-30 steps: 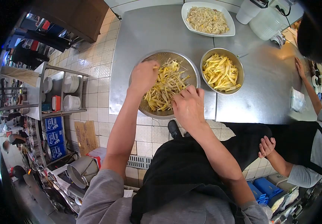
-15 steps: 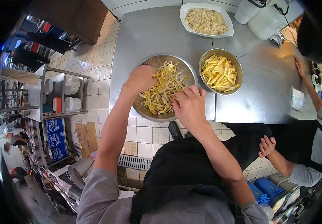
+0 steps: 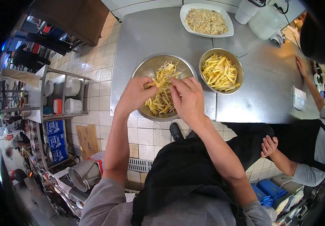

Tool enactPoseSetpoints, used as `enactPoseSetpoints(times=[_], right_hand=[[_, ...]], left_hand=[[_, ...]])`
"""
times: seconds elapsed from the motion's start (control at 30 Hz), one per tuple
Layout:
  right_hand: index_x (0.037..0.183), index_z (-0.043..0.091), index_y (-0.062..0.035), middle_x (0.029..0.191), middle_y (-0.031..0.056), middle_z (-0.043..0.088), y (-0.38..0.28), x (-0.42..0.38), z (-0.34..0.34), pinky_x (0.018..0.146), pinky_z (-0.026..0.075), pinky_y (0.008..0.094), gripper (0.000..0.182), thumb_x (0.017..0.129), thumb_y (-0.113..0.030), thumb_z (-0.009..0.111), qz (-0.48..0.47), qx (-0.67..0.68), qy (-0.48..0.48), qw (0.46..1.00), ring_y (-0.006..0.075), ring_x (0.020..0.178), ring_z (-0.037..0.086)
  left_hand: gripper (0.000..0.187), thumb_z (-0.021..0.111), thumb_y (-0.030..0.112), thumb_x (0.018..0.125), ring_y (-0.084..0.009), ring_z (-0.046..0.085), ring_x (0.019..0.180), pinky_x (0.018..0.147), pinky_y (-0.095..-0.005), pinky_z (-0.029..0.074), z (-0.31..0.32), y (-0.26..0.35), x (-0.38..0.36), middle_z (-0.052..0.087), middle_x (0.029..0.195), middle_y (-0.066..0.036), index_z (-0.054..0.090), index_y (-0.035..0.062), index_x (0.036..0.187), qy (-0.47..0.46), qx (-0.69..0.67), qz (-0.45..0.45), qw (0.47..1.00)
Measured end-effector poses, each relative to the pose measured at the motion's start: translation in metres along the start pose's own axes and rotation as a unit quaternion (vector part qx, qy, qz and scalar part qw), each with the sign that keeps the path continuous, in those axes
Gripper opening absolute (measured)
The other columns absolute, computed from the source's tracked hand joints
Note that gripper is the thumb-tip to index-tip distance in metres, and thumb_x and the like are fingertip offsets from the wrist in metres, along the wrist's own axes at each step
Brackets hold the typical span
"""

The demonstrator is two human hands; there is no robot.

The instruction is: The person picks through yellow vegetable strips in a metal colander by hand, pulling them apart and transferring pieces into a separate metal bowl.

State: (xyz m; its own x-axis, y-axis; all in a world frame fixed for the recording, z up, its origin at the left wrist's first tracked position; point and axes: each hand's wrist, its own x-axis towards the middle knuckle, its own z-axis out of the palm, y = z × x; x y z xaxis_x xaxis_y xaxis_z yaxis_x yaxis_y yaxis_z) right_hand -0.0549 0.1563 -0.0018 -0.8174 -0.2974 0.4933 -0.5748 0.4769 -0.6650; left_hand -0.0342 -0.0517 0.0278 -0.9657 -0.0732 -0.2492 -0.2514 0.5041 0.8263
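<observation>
A wide perforated metal colander (image 3: 141, 67) stands at the steel table's front edge with yellow strips and pale sprouts (image 3: 161, 100) inside. Over its left part, my left hand (image 3: 137, 93) is closed around some yellow strips (image 3: 158, 82). My right hand (image 3: 188, 98) is above the colander's right part, thumb and fingers bent toward each other; whether anything is between the fingertips is too small to tell. Just right of the colander, a smaller metal bowl (image 3: 240, 77) holds larger yellow pieces (image 3: 219, 72).
Behind the bowls is a white dish (image 3: 184, 22) of rice-like food. A white jug (image 3: 262, 26) stands at the back right. A co-worker's hand (image 3: 301, 66) rests on the table (image 3: 260, 90) at right, the other (image 3: 269, 146) on a dark-clothed leg.
My left hand has lifted from the food toward the colander's middle, with yellow strips now showing in its fingers. My right hand's fingertips have moved up and slightly left.
</observation>
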Motion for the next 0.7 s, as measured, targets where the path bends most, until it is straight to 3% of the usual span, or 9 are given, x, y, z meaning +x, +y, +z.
enactPoseSetpoints(times=[0.2, 0.4, 0.47, 0.5, 0.57, 0.7], right_hand=[[0.098, 0.078, -0.0039, 0.086, 0.0064, 0.070, 0.000, 0.002, -0.005, 0.080, 0.047, 0.0401, 0.016, 0.082, -0.005, 0.078, -0.043, -0.011, 0.002, 0.999, 0.0267, 0.086, 0.063], [0.090, 0.078, -0.0080, 0.085, 0.0027, 0.070, -0.005, -0.004, -0.014, 0.075, 0.044, 0.0392, 0.011, 0.079, -0.007, 0.080, -0.077, -0.090, 0.020, 0.993, 0.0238, 0.085, 0.062], [0.089, 0.077, -0.0080, 0.084, 0.0034, 0.070, -0.006, -0.005, -0.016, 0.075, 0.044, 0.0398, 0.011, 0.079, -0.008, 0.080, -0.045, -0.062, 0.002, 0.997, 0.0243, 0.085, 0.062], [0.089, 0.077, -0.0080, 0.084, 0.0034, 0.070, -0.006, -0.007, -0.015, 0.075, 0.044, 0.0398, 0.011, 0.079, -0.008, 0.080, -0.045, -0.062, 0.002, 0.997, 0.0243, 0.085, 0.062], [0.081, 0.072, -0.0101, 0.082, 0.0030, 0.067, -0.004, -0.010, -0.010, 0.075, 0.041, 0.0407, 0.006, 0.078, -0.011, 0.076, -0.010, -0.005, 0.010, 1.000, 0.0246, 0.084, 0.059], [0.080, 0.070, -0.0095, 0.081, 0.0038, 0.066, -0.005, -0.014, -0.009, 0.074, 0.041, 0.0413, 0.006, 0.078, -0.010, 0.076, 0.001, 0.019, 0.031, 0.999, 0.0258, 0.083, 0.059]], left_hand=[[0.021, 0.069, 0.013, 0.086, -0.0063, 0.059, 0.067, 0.061, -0.0249, 0.048, 0.024, 0.002, -0.013, 0.067, 0.075, -0.002, 0.070, -0.0063, 0.095, -0.013, -0.118, -0.005, 0.993], [0.008, 0.066, 0.008, 0.090, -0.0069, 0.058, 0.066, 0.059, -0.0247, 0.046, 0.047, -0.004, -0.015, 0.065, 0.077, -0.002, 0.065, 0.0007, 0.090, -0.019, -0.250, -0.044, 0.967], [0.004, 0.062, 0.005, 0.093, -0.0077, 0.053, 0.061, 0.056, -0.0246, 0.041, 0.050, -0.006, -0.016, 0.063, 0.076, -0.002, 0.062, 0.0046, 0.088, -0.072, -0.385, -0.095, 0.915], [0.004, 0.062, 0.005, 0.093, -0.0077, 0.053, 0.061, 0.056, -0.0246, 0.041, 0.052, -0.007, -0.017, 0.063, 0.076, -0.002, 0.062, 0.0046, 0.088, -0.072, -0.385, -0.095, 0.915], [0.008, 0.062, 0.008, 0.097, -0.0075, 0.049, 0.059, 0.053, -0.0229, 0.036, 0.057, -0.007, -0.019, 0.062, 0.077, -0.001, 0.061, 0.0064, 0.089, -0.093, -0.505, -0.150, 0.845], [0.012, 0.063, 0.014, 0.102, -0.0063, 0.051, 0.063, 0.054, -0.0213, 0.036, 0.066, 0.000, -0.023, 0.061, 0.079, 0.001, 0.064, 0.0065, 0.093, -0.064, -0.544, -0.198, 0.813]])
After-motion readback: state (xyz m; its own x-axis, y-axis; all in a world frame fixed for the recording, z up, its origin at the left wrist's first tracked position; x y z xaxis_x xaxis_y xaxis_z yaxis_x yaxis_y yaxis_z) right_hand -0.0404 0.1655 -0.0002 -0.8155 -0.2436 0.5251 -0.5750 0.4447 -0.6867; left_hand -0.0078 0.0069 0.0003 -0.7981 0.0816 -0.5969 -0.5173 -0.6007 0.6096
